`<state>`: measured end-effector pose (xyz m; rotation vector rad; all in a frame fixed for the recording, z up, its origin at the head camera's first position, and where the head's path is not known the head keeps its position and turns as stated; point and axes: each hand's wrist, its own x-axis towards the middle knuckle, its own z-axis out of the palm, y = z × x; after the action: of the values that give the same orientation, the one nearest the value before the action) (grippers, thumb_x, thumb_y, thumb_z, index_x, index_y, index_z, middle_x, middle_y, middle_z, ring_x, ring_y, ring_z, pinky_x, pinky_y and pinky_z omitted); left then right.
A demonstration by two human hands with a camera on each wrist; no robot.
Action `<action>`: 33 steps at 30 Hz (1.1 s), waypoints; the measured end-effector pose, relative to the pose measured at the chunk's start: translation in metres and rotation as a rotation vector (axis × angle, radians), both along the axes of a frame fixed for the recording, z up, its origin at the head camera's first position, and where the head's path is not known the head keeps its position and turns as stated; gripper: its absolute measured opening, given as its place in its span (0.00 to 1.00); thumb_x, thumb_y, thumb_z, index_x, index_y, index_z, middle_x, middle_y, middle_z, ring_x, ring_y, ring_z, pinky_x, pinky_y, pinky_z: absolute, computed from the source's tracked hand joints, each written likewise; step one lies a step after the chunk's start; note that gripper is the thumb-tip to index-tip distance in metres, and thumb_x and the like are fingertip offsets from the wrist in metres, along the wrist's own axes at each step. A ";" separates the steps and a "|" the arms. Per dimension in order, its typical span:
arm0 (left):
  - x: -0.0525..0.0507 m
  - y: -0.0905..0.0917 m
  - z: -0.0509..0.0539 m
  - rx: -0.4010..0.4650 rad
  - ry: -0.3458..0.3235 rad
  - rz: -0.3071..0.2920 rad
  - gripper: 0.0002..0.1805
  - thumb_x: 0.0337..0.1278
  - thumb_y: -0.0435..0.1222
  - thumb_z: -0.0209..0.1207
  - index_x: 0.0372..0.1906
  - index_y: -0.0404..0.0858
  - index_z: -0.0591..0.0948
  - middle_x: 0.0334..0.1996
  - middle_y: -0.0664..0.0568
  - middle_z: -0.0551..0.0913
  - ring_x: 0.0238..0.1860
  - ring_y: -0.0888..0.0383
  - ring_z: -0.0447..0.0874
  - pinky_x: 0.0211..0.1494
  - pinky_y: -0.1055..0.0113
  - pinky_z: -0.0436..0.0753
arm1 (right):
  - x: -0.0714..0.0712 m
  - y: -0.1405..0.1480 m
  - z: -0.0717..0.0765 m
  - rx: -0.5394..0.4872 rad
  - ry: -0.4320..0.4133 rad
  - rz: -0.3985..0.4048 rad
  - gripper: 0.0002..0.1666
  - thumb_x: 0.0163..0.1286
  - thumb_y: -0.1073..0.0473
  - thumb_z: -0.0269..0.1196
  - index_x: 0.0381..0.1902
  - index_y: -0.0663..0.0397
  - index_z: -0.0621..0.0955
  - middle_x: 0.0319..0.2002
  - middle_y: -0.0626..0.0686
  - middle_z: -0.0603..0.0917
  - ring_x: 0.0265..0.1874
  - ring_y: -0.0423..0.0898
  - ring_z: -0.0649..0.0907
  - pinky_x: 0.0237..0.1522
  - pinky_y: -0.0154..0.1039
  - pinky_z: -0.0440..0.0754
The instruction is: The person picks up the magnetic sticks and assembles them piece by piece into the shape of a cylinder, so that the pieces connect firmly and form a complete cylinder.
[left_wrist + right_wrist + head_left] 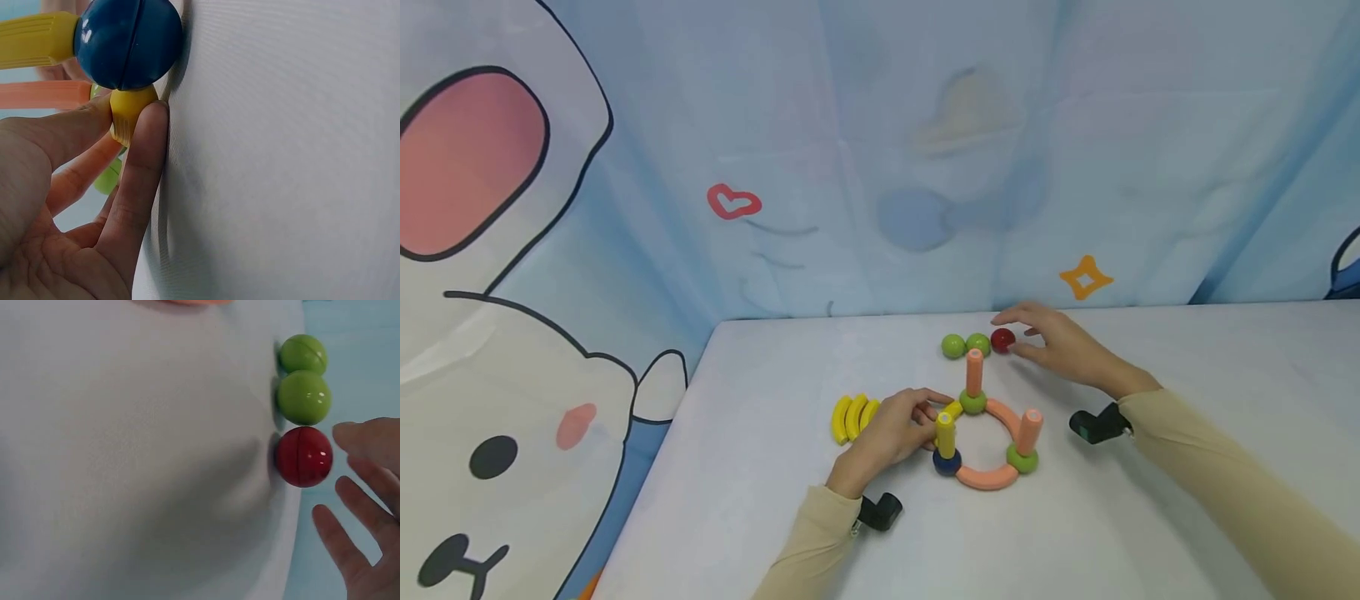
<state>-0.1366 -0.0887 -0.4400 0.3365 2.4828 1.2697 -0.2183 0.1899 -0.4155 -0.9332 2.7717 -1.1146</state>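
A ring of curved orange pieces (987, 477) and yellow pieces, joined by green balls (1022, 458) and a dark blue ball (947, 462) (128, 40), lies on the table. Upright rods stand on the balls, two orange (974, 372) and one yellow (945, 436). My left hand (895, 429) (81, 206) pinches the yellow curved piece (129, 112) beside the blue ball between thumb and finger. At the red ball (1002, 340) (304, 457), my right hand (1063, 346) (372, 494) has its fingers spread around it; in the right wrist view a gap shows between them.
Two loose green balls (953, 346) (304, 398) sit in a row left of the red ball, near the table's back edge. Several yellow curved pieces (853, 418) lie left of my left hand. A printed curtain (865, 167) hangs behind the table.
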 end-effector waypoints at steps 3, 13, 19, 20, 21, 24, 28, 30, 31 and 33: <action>0.000 0.001 0.000 0.003 0.007 -0.004 0.21 0.67 0.24 0.62 0.62 0.38 0.84 0.38 0.53 0.81 0.30 0.66 0.80 0.33 0.74 0.85 | -0.005 -0.001 -0.006 0.058 0.012 0.027 0.23 0.70 0.73 0.67 0.62 0.70 0.80 0.62 0.68 0.78 0.61 0.66 0.79 0.59 0.63 0.81; 0.000 0.002 -0.001 0.019 0.024 -0.011 0.21 0.67 0.22 0.60 0.62 0.38 0.84 0.37 0.54 0.79 0.29 0.65 0.81 0.33 0.73 0.85 | 0.005 0.015 -0.019 0.154 0.041 0.022 0.20 0.63 0.78 0.69 0.53 0.66 0.87 0.49 0.62 0.81 0.49 0.60 0.82 0.49 0.55 0.86; 0.000 0.001 -0.001 0.034 0.016 0.001 0.22 0.66 0.21 0.60 0.61 0.36 0.84 0.36 0.53 0.79 0.30 0.64 0.81 0.34 0.72 0.86 | 0.011 0.027 -0.018 0.160 -0.038 -0.044 0.20 0.60 0.72 0.76 0.51 0.61 0.87 0.46 0.57 0.82 0.46 0.54 0.82 0.48 0.51 0.88; 0.000 0.001 -0.001 0.034 0.015 0.002 0.22 0.65 0.21 0.60 0.61 0.36 0.84 0.36 0.52 0.79 0.29 0.64 0.82 0.34 0.72 0.86 | 0.012 0.029 -0.018 0.161 -0.047 -0.050 0.19 0.60 0.71 0.76 0.50 0.61 0.87 0.46 0.57 0.82 0.46 0.54 0.82 0.48 0.51 0.88; 0.000 0.000 -0.001 0.033 0.013 0.002 0.22 0.65 0.21 0.60 0.61 0.36 0.84 0.36 0.52 0.79 0.29 0.64 0.82 0.34 0.72 0.86 | 0.012 0.031 -0.018 0.159 -0.053 -0.053 0.19 0.59 0.71 0.77 0.49 0.61 0.87 0.46 0.56 0.82 0.46 0.54 0.81 0.48 0.51 0.88; -0.001 0.000 0.000 0.034 0.012 0.004 0.22 0.65 0.21 0.60 0.61 0.36 0.84 0.36 0.52 0.79 0.29 0.64 0.82 0.34 0.72 0.86 | 0.012 0.036 -0.017 0.160 -0.055 -0.055 0.20 0.58 0.70 0.78 0.48 0.61 0.87 0.45 0.57 0.81 0.45 0.54 0.82 0.47 0.51 0.89; -0.001 -0.001 -0.001 0.024 0.013 0.008 0.22 0.65 0.21 0.60 0.61 0.37 0.84 0.36 0.54 0.79 0.30 0.64 0.82 0.34 0.72 0.86 | 0.013 0.041 -0.016 0.150 -0.038 -0.057 0.21 0.57 0.71 0.78 0.49 0.63 0.86 0.46 0.58 0.81 0.45 0.55 0.83 0.47 0.51 0.89; -0.001 -0.002 -0.001 0.019 0.013 0.008 0.21 0.65 0.22 0.60 0.61 0.38 0.84 0.36 0.54 0.79 0.30 0.64 0.81 0.35 0.72 0.85 | 0.015 0.042 -0.015 0.137 -0.028 -0.053 0.21 0.57 0.72 0.77 0.50 0.64 0.86 0.46 0.58 0.82 0.45 0.55 0.83 0.47 0.51 0.89; -0.002 -0.002 -0.001 0.018 0.014 0.008 0.21 0.65 0.22 0.61 0.61 0.38 0.84 0.36 0.54 0.79 0.30 0.64 0.81 0.35 0.72 0.85 | 0.015 0.042 -0.014 0.127 -0.024 -0.051 0.21 0.58 0.72 0.77 0.50 0.64 0.85 0.46 0.58 0.82 0.45 0.55 0.84 0.47 0.51 0.89; -0.002 -0.002 -0.001 0.017 0.017 0.007 0.22 0.65 0.22 0.61 0.61 0.37 0.84 0.36 0.53 0.79 0.31 0.64 0.81 0.35 0.72 0.85 | 0.015 0.041 -0.010 0.104 -0.018 -0.038 0.21 0.58 0.72 0.77 0.50 0.65 0.85 0.47 0.58 0.82 0.45 0.55 0.84 0.47 0.50 0.89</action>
<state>-0.1388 -0.0903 -0.4408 0.3441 2.4904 1.2970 -0.2031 0.2313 -0.4252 -0.8587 2.8130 -0.9675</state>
